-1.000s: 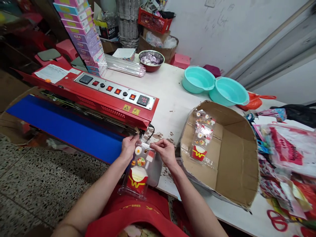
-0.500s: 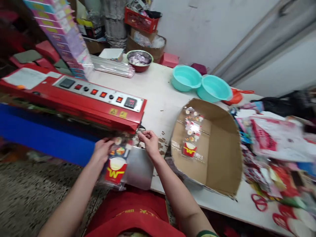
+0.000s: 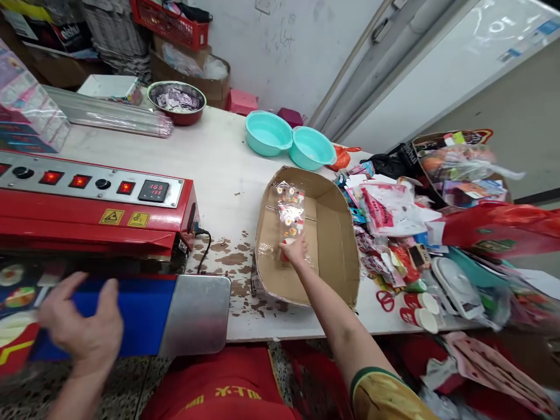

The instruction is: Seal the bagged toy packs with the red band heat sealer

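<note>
My left hand [image 3: 83,329] is open over the blue conveyor belt [image 3: 135,309] of a red sealing machine [image 3: 87,221], thumb and fingers apart. Just left of it, partly cut off by the frame edge, is a blurred plastic packet [image 3: 17,326] printed with food pictures and a red-and-yellow fries carton. My right hand [image 3: 296,249] reaches into a cardboard box [image 3: 336,245], its fingers closed at the lower end of a similar clear packet [image 3: 289,213]. The hand covers most of that packet's red part. A metal plate [image 3: 196,312] ends the belt.
Two turquoise basins [image 3: 268,133] stand behind the box. Further left is a metal bowl [image 3: 177,102] of small packets beside clear plastic rolls [image 3: 114,116]. Heaped bags [image 3: 385,210], red scissors [image 3: 385,300] and paper cups [image 3: 420,318] lie right. A cable [image 3: 205,251] hangs by the machine.
The view has swung right. My left hand has let go of the first packet, now further left on the belt. My right hand has moved from the machine's end into the box.
</note>
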`<state>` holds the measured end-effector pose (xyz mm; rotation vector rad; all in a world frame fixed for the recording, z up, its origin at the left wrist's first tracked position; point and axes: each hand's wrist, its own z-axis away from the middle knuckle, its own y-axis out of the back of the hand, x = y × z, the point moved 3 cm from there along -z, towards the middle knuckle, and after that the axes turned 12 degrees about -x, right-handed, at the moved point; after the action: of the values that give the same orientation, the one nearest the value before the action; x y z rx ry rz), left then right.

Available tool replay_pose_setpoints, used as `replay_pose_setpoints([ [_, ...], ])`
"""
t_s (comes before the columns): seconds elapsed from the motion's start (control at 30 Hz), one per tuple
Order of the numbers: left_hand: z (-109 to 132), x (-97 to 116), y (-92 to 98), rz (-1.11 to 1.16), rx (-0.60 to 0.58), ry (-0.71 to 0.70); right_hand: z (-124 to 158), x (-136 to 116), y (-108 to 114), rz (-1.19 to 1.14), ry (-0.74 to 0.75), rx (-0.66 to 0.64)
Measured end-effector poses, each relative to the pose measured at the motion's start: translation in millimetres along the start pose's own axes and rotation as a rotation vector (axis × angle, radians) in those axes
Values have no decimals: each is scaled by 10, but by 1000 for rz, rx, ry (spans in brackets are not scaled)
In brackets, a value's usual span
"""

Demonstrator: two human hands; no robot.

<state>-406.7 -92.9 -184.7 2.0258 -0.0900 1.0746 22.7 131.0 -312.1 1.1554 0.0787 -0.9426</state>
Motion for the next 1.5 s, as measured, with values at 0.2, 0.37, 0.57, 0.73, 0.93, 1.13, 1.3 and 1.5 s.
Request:
replay_pose_setpoints([
  [0.2,473,942,-927,469,-703,62,1085,-488,451,-27,499,73],
  [0.37,487,1429,-1235,1075,-1059,331,2021,-566,225,-168,786,-220],
  [0.57,547,1026,-886,1053,-1232,451,1929,-973,250,-499,818,-604],
  [0.73,550,764,-667,1145,-1193,590,1881,-1253,15,-488,774,-1031],
  [0.93,261,589,-670,1056,-819,729,2003,-1191,-361,-514,660,-955],
  [1.13,168,484,-747,980,-619,785,2046,-1139,-557,-593,564,-928],
  [1.3,77,359,-846,978,-486,787,1982,-1164,-795,-751,456,-881],
  [1.5,15,171,-632,912,-520,847,1986,-1403,-1220,-828,375,-885],
])
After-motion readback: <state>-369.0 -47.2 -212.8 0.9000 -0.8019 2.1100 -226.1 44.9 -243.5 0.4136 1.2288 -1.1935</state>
